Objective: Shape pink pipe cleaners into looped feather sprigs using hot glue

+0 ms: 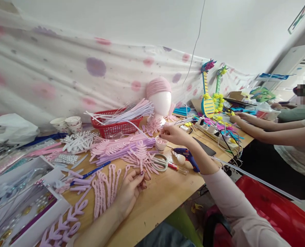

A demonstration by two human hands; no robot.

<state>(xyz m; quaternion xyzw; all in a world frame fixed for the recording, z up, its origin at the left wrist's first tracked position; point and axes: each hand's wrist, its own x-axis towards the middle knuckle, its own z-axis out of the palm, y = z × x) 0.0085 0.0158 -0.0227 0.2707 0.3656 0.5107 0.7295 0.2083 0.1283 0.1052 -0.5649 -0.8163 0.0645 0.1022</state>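
Note:
My left hand (133, 188) is closed, thumb against fingers, pinching the lower end of a pink pipe-cleaner sprig (141, 151) with small leaf loops. My right hand (174, 136) hovers just above a small paper cup (161, 146) that has pink bits inside. Its fingertips are pressed together; whatever is between them is too small to make out. Between the hands lie grey-handled scissors (160, 162) and loose pink pipe cleaners. A blue glue gun (187, 156) rests under my right forearm. To the left of my left hand are twisted pink stems with looped ends (107, 187).
A red basket (116, 128) of pipe cleaners and a white mannequin head (160, 101) stand at the back. White trays (36, 219) of beads sit at left. Right of me are a power strip (216, 137), cables, a red chair (268, 212) and a person's arms (260, 128).

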